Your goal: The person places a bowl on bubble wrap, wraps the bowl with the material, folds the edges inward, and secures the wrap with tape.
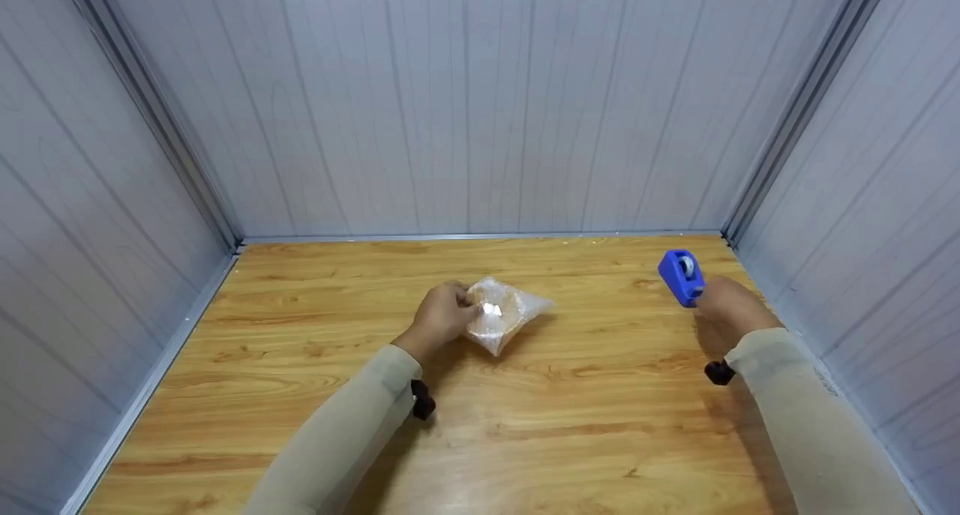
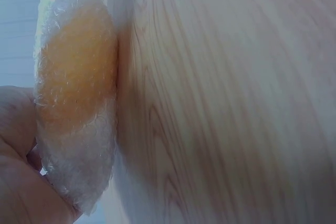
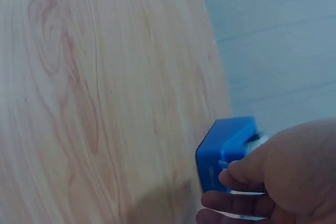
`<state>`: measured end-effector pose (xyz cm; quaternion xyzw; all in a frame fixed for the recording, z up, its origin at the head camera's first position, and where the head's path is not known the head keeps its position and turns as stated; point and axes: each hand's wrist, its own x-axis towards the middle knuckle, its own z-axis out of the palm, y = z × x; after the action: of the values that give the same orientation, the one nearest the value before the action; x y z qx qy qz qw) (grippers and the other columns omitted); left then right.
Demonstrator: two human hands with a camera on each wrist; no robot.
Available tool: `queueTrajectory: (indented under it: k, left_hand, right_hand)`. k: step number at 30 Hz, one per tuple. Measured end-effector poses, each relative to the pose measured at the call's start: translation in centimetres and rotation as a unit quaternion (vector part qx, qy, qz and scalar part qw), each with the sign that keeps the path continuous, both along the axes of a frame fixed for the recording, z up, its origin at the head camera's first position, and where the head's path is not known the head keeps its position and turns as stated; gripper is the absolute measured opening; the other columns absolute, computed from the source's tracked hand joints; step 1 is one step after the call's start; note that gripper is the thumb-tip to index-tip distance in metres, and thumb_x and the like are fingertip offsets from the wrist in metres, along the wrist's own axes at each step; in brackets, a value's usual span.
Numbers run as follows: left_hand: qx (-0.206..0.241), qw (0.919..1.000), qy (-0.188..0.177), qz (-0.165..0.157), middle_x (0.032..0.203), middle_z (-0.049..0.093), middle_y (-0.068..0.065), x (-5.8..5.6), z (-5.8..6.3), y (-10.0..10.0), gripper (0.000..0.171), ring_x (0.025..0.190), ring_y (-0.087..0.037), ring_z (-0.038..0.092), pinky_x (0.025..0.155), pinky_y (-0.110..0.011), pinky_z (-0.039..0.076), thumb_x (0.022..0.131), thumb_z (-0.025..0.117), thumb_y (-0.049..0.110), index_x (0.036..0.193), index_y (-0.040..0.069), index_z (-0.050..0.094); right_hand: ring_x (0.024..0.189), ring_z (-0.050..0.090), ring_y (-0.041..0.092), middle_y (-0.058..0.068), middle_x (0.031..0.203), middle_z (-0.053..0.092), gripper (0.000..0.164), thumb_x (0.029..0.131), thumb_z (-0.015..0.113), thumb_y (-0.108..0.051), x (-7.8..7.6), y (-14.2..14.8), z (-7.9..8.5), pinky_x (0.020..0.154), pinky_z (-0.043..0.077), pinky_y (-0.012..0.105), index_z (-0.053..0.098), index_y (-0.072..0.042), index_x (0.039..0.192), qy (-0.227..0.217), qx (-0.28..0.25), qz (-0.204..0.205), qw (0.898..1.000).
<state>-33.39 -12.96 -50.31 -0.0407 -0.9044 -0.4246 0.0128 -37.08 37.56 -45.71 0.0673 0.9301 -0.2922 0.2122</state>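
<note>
My left hand (image 1: 442,312) pinches the left edge of a small bubble-wrapped package (image 1: 506,323), thumb on the near face. Through the clear wrap, a round orange-tan item (image 2: 79,69) shows; its kind cannot be made out. At the far right of the table, a blue tape dispenser (image 1: 677,277) carries a pale roll of tape (image 1: 687,266). My right hand (image 1: 729,305) is at the dispenser's near end. In the right wrist view, thumb and forefinger meet at the cutting edge, pinching the tape's end (image 3: 224,164), while the other fingers (image 3: 233,201) stay loosely bent.
A wood-grain tabletop (image 1: 570,425) lies under both hands. Pale panel walls enclose it at the back (image 1: 495,109), on the left (image 1: 90,200) and on the right (image 1: 870,200). The right hand and dispenser are close to the right wall.
</note>
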Motion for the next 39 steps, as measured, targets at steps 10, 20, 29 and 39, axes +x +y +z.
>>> queueTrajectory:
  k: [10,20,29,39]
  left_hand:
    - [0.005,1.0,-0.007,0.003,0.131,0.076,-0.016,-0.1,0.1,0.1,0.011,0.125,-0.03,0.07,0.104,-0.043,0.063,0.105,0.082,0.012,0.106,0.001,0.082]
    - [0.01,0.9999,0.009,-0.005,0.123,0.077,-0.015,0.0,-0.2,0.2,0.009,0.113,-0.027,0.068,0.096,-0.041,0.061,0.105,0.082,0.011,0.1,0.004,0.08]
    - [0.023,0.9992,0.028,-0.018,0.127,0.078,-0.018,0.1,-0.3,0.0,0.009,0.126,-0.033,0.072,0.109,-0.049,0.062,0.106,0.08,0.01,0.1,0.003,0.081]
    - [0.023,0.9989,0.036,-0.018,0.114,0.078,-0.015,0.1,-0.2,0.2,0.009,0.107,-0.026,0.069,0.096,-0.043,0.062,0.105,0.081,0.008,0.098,0.002,0.081]
  right_hand:
    - [0.088,0.066,0.023,0.016,0.106,0.076,0.032,0.119,0.055,-0.02,-0.2,-10.4,2.3,0.08,0.058,0.045,0.075,0.004,0.121,0.124,0.129,0.279,0.944]
    - [0.091,0.067,0.019,0.011,0.108,0.078,0.024,0.12,0.059,-0.024,1.1,-20.3,3.8,0.086,0.059,0.047,0.077,-0.009,0.115,0.167,0.088,0.381,0.905]
    - [0.084,0.06,0.017,0.007,0.104,0.075,0.023,0.119,0.059,-0.02,1.0,-26.2,3.4,0.084,0.055,0.043,0.075,-0.007,0.108,0.208,0.071,0.441,0.87]
    - [0.094,0.066,0.024,0.009,0.109,0.078,0.02,0.118,0.062,-0.02,0.3,-29.0,1.9,0.092,0.059,0.049,0.077,-0.009,0.111,0.226,0.115,0.454,0.854]
